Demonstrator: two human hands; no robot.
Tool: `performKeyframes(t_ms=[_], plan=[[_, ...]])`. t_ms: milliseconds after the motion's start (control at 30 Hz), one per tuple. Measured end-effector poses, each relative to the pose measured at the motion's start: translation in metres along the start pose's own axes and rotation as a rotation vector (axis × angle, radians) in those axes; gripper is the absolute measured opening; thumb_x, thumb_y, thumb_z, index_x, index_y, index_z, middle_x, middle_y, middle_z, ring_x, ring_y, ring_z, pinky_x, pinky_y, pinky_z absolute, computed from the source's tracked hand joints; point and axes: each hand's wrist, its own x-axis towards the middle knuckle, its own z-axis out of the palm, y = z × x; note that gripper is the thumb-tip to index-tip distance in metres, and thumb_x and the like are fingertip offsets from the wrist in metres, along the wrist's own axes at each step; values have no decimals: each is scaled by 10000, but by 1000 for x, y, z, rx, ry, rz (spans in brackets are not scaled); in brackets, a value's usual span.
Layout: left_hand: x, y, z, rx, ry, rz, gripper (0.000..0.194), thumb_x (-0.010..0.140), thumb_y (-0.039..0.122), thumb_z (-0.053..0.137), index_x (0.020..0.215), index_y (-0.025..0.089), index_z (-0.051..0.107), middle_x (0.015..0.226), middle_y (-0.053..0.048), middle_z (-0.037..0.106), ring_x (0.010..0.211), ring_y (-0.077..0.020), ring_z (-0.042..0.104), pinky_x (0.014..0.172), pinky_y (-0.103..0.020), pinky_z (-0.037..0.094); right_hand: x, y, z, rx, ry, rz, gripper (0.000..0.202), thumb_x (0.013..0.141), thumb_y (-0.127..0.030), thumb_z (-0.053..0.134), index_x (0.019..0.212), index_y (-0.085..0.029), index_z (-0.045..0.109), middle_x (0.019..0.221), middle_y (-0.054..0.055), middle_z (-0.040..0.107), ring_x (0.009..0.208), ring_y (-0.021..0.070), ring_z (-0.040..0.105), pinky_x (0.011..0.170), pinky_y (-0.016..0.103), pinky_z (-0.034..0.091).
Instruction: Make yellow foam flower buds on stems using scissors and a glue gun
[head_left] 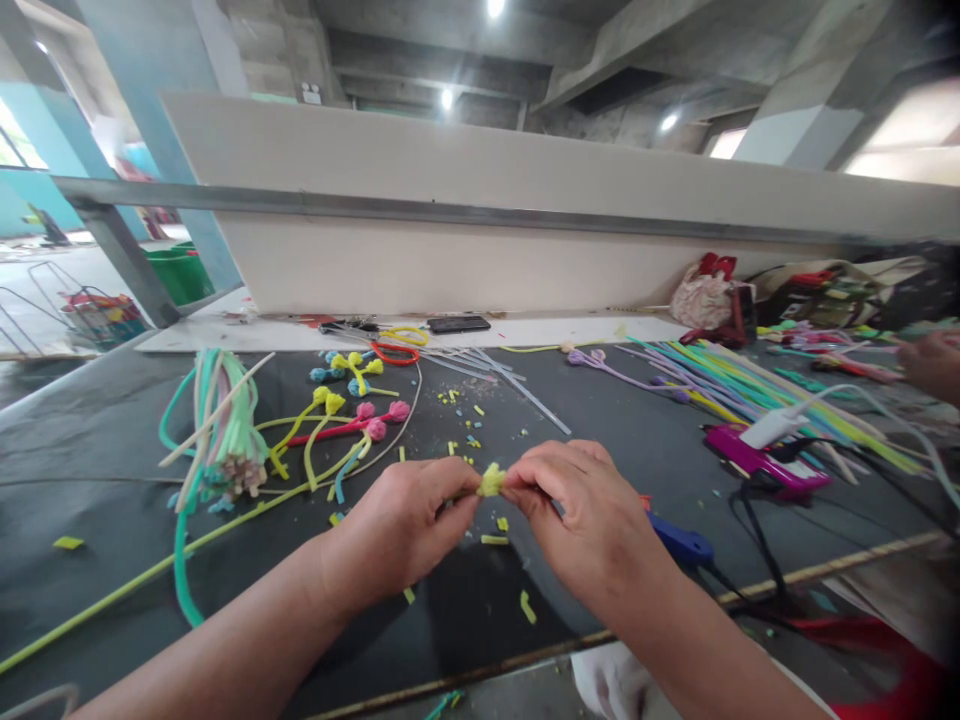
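A small yellow-green knot of fuzzy cord (492, 480) is pinched between my two hands above the dark tabletop. My left hand (409, 525) grips its left side with thumb and fingertips, and my right hand (574, 510) grips the right side the same way. Short yellow cut bits (494, 540) lie scattered below and beyond the fingers. Left of the hands are finished-looking knotted pieces: pink knobs (376, 429) on a red stem and yellow knobs (330, 401). A blue-handled tool (679, 540) lies beside my right wrist, partly hidden by it.
A bundle of pastel cords (238, 430) lies at left, more long cords (750, 385) at right. Orange-handled scissors (395, 352) and a phone (459, 324) lie at the back. A purple power strip (765, 462) trails cables at right. Another person's hand (934, 360) shows at the right edge.
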Motion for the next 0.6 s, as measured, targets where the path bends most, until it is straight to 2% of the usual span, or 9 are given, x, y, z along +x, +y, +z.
performKeyframes(t_ms=[400,600], plan=[[0,-2,-1,24,-34,39,134,841,189,450,814,182,581,696,10,595,633,-92,519,599,-196,353,0,-3,2,27,-22,85,148,802,-116,571,679,-196,550,655,-25,604,647,132,537,697,290,324],[2,0,-3,5,-62,77,148,847,167,447,829,174,594,716,6,608,651,-87,531,622,-186,366,0,-3,-1,110,-93,207,155,755,-110,615,649,-197,544,652,-33,599,642,127,544,645,266,353]])
